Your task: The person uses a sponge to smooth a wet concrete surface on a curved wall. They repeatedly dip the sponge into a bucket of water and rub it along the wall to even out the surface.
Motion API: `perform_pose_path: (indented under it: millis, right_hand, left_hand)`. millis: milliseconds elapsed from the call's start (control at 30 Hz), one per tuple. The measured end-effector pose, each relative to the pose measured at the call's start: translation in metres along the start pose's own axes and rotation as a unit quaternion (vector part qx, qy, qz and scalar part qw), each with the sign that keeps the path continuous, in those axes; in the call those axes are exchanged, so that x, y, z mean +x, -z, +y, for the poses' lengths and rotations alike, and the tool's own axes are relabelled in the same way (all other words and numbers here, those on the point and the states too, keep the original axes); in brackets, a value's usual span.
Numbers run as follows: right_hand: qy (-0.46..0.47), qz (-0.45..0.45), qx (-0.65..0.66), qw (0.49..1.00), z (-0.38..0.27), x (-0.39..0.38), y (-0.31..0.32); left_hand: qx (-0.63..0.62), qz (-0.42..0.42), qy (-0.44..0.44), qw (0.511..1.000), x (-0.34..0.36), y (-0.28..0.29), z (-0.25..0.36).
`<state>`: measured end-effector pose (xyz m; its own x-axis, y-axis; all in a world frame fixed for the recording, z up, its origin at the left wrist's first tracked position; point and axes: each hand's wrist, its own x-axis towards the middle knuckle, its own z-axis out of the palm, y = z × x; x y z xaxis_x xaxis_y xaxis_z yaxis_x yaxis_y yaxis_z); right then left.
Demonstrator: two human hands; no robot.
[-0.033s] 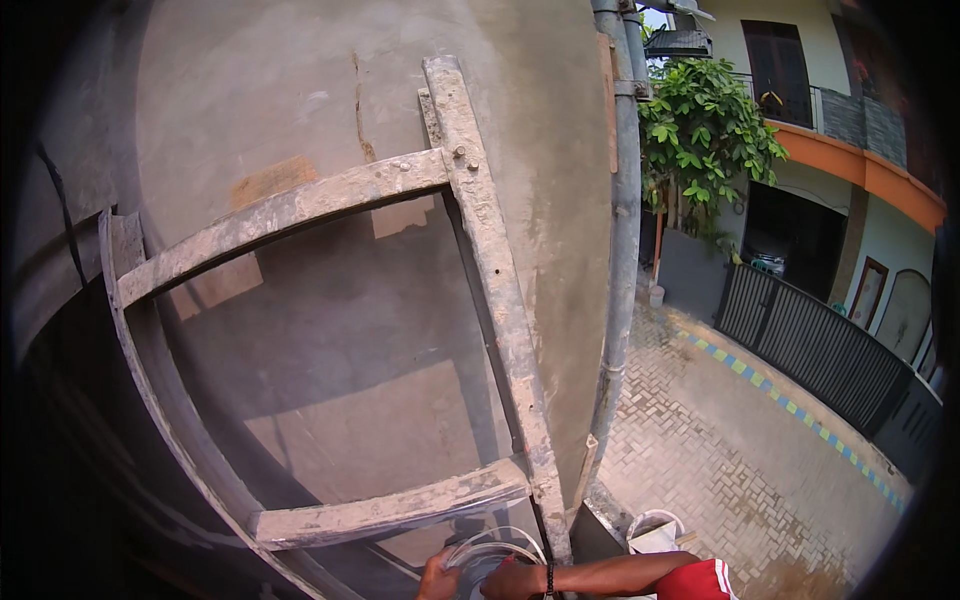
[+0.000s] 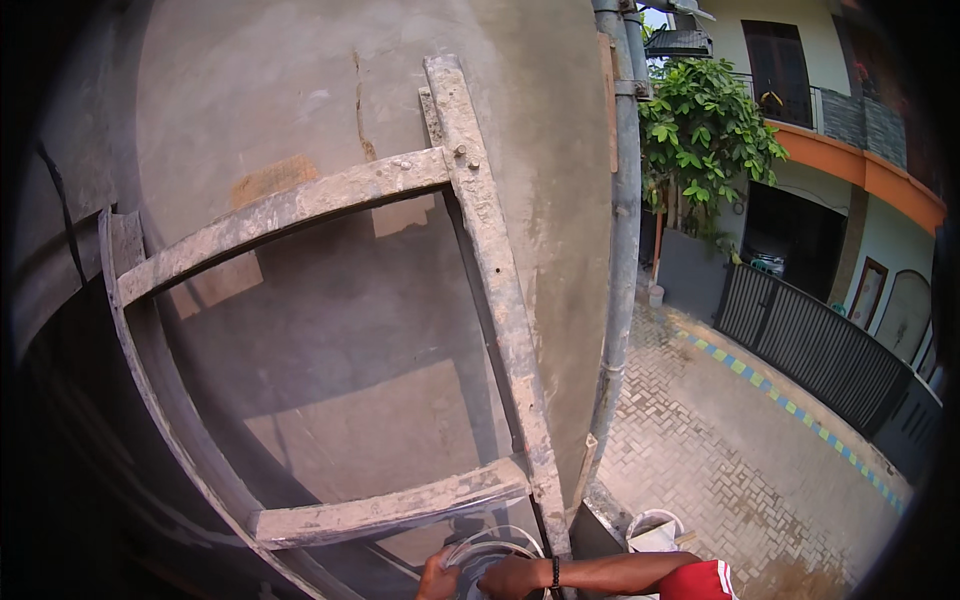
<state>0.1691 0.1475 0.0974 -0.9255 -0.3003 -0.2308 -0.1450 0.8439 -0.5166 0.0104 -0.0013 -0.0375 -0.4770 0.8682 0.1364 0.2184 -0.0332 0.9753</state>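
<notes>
At the lower edge, my left hand (image 2: 437, 577) is closed at the side of a pale, round-rimmed bucket (image 2: 508, 547) with a thin curved loop above its rim. My right hand (image 2: 511, 578) reaches over the bucket's opening, its fingers curled and mostly hidden. Whatever it may hold does not show. A dark beaded bracelet circles that wrist, below a red sleeve. Just ahead of both hands lies the lower rung (image 2: 395, 508) of a cement-crusted wooden frame, whose long right rail (image 2: 505, 290) runs down beside my right wrist.
A grey plastered wall (image 2: 545, 130) stands behind the frame, with an upper crosspiece (image 2: 285, 222) across it. Grey pipes (image 2: 622, 220) run down the wall's right edge. Below right are a white bucket (image 2: 655, 530), a paved lane (image 2: 710, 470), a dark gate (image 2: 800, 325) and a leafy tree (image 2: 705, 125).
My right hand has shifted slightly within the bucket's opening, and its wrist has turned a little. The left hand stays at the bucket's side.
</notes>
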Motion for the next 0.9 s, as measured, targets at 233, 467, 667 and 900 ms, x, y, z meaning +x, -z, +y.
perform_pose_path:
  millis: [233,467,667,900]
  right_hand:
    - [0.069,0.271,0.187,0.942,-0.03,-0.125,0.12]
    - [-0.04,0.719,0.101,0.687,-0.035,-0.178,0.277]
    - [-0.103,0.762,-0.234,0.595,0.018,-0.158,0.451]
    - [-0.156,0.78,-0.254,0.55,0.027,-0.119,0.51]
  left_hand:
    - [0.092,0.006,-0.02,0.996,-0.006,-0.006,0.044]
    - [0.031,0.032,0.059,0.997,-0.013,0.002,0.056]
    - [-0.04,0.076,0.123,0.989,-0.011,-0.017,0.081]
    - [0.075,0.044,0.016,0.996,-0.015,0.0,0.02]
